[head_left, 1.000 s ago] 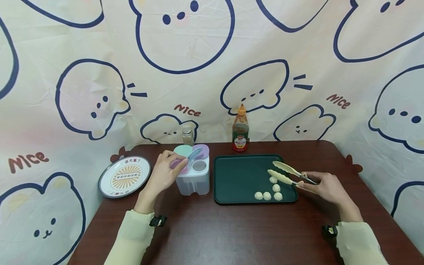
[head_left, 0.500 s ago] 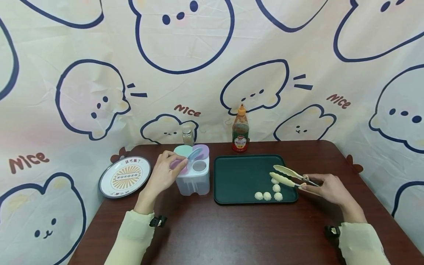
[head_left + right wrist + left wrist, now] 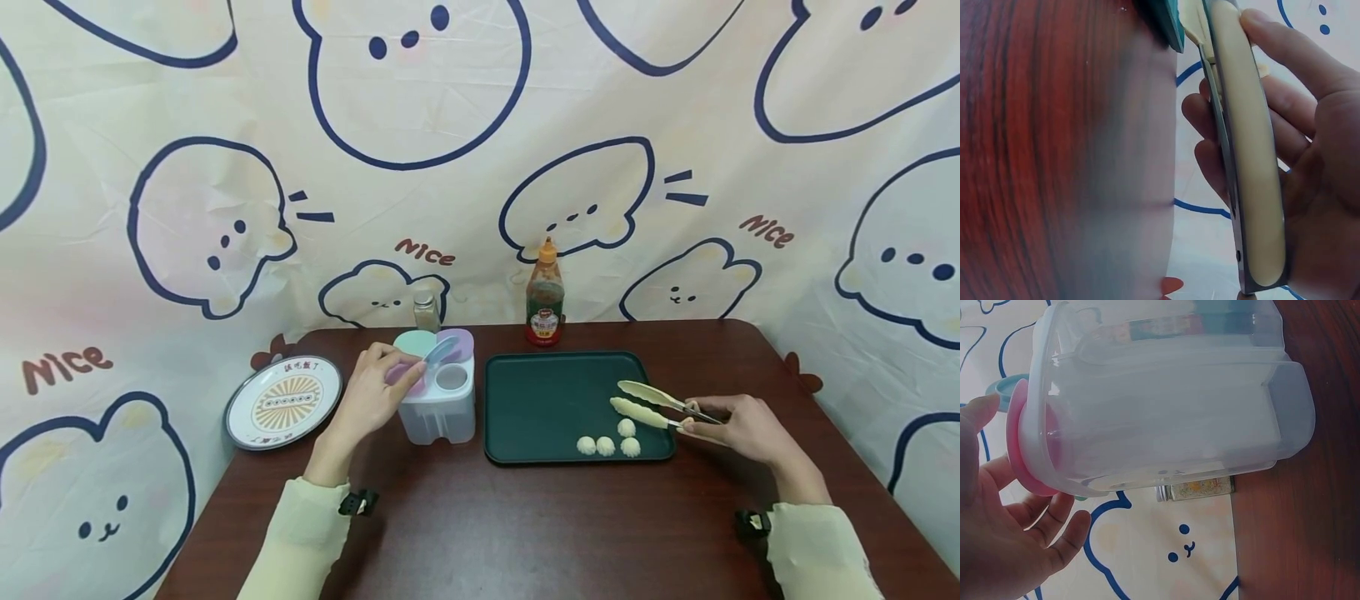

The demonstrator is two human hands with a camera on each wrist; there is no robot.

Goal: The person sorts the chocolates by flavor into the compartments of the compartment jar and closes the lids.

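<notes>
My left hand (image 3: 372, 389) reaches over a clear plastic condiment box (image 3: 437, 417) with coloured round lids. Thumb and index finger pinch a tilted blue lid (image 3: 440, 348) beside an uncovered round opening; the other fingers lie around the pink lid (image 3: 1017, 440) in the left wrist view. My right hand (image 3: 746, 427) grips metal tongs with cream tips (image 3: 645, 400), spread apart over the right side of a dark green tray (image 3: 540, 400). Several small white bun-shaped pieces (image 3: 626, 427) sit on the tray below the tips. In the right wrist view the tongs' cream handle (image 3: 1250, 144) runs along the palm.
A white patterned plate (image 3: 283, 403) lies left of the box. Behind the box stands a small glass seasoning jar (image 3: 426, 310). A sauce bottle (image 3: 544, 296) with an orange cap stands behind the tray, near the cloth-covered wall. All rest on the brown table (image 3: 480, 533).
My right hand has shifted slightly right. The tongs' near tip has dropped a little and now covers the rearmost white piece. The left hand and the blue lid have stayed put.
</notes>
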